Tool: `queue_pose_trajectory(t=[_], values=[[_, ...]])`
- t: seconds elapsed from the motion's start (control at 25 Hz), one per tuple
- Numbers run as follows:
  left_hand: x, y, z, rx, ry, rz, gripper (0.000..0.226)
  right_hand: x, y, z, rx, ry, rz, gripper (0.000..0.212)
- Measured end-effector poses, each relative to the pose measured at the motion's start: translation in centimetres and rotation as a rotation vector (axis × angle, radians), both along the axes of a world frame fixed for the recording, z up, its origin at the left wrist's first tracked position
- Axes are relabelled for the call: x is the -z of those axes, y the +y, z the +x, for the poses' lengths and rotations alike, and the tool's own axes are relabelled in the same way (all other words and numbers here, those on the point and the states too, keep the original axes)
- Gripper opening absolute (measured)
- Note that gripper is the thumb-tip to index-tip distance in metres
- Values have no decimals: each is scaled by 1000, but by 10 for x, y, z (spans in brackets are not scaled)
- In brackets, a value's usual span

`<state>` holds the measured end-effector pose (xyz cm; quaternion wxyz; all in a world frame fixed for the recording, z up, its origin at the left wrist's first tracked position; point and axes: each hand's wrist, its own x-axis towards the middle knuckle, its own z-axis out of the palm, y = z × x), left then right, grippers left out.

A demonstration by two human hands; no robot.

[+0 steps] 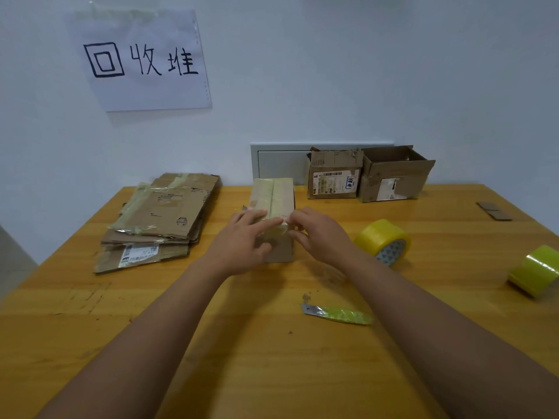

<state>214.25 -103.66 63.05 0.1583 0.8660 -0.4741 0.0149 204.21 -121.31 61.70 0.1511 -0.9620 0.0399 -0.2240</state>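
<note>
A small closed cardboard box [273,196] with yellowish tape along its top seam stands in the middle of the wooden table [242,343]. My left hand [245,240] lies on its near top edge with the fingers stretched over the tape. My right hand [317,234] is at the box's near right corner, where thumb and fingers pinch a bit of the tape end [284,222]. The box's near face is partly hidden behind both hands.
A pile of flattened cardboard [160,219] lies at the left. Two opened boxes [334,173] [393,173] stand against the wall. Two tape rolls [384,241] [535,270] and a cutter blade with green grip [337,313] lie to the right. A cardboard scrap [493,210] lies far right.
</note>
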Motion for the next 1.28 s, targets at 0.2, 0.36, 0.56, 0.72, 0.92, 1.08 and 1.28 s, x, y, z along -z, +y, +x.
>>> queue_pose_trajectory(t=[0.2,0.36,0.56,0.72,0.92,1.08,1.28], values=[[2,1,-5,-30,56,-94,59,1,1,2,-5,-26,25,12],[2,6,-2,-25,156,-198,49,0,4,1,5,-2,55,15],[4,4,9,-9,437,-379,37,-8,1,-1,-4,46,350,11],[12,0,18,2,339,-406,32,-8,6,6,58,3,427,21],[23,-3,26,4,254,-453,36,-2,-2,6,7,-7,357,15],[32,-10,25,2,16,-461,32,6,0,9,-9,-88,126,14],[41,-10,27,44,-83,-462,33,16,-1,10,-19,-155,-55,17]])
